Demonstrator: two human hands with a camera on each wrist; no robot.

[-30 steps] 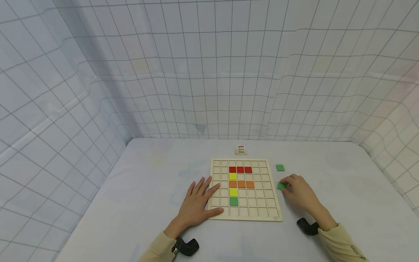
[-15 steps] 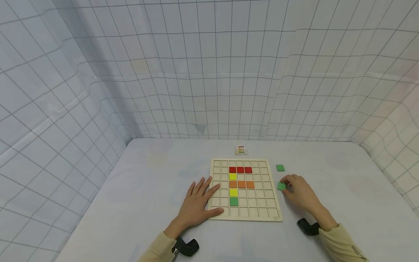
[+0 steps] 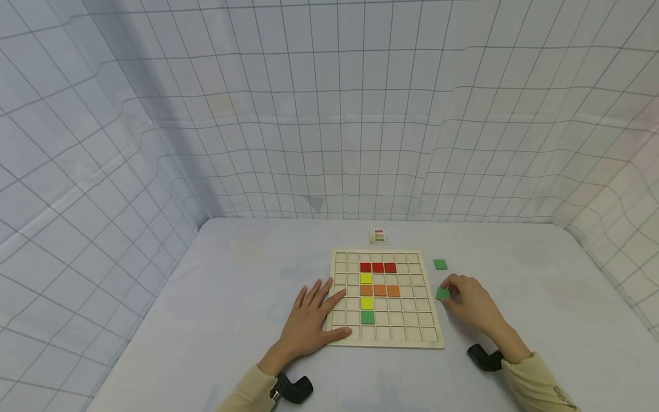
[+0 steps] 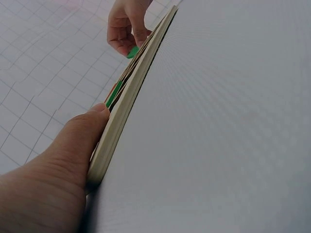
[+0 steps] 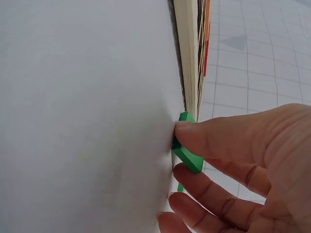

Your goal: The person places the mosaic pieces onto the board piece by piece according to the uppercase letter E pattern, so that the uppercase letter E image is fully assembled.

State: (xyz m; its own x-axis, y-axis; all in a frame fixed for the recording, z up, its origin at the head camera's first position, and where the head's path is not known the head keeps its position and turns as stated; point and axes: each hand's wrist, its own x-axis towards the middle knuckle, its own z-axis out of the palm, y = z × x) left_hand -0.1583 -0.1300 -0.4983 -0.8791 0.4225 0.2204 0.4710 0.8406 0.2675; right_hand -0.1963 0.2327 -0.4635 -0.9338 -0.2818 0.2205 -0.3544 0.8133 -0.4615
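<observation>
My left hand (image 3: 308, 326) lies with spread, straight fingers across the left edge of a pale wooden grid board (image 3: 414, 333). In the left wrist view its thumb (image 4: 80, 131) rests over the board's near edge. Set into the grid are several red, yellow and orange tiles and a green tile (image 3: 368, 317) lowest in their column. To the board's right, my right hand (image 3: 475, 308) pinches another green square tile (image 3: 442, 293) between thumb and fingers. The right wrist view shows this tile (image 5: 190, 160) tilted, close to the table surface and beside the board.
A third green tile (image 3: 440, 264) lies right of the board's far corner. Behind the board is a small card (image 3: 380, 236) printed with a coloured grid pattern. White grid-patterned curtains (image 3: 329, 114) enclose the white table (image 3: 247, 274) at the back and sides.
Almost nothing differs. Both hands hold their places, and the pinched green tile has turned very slightly in the right fingers.
</observation>
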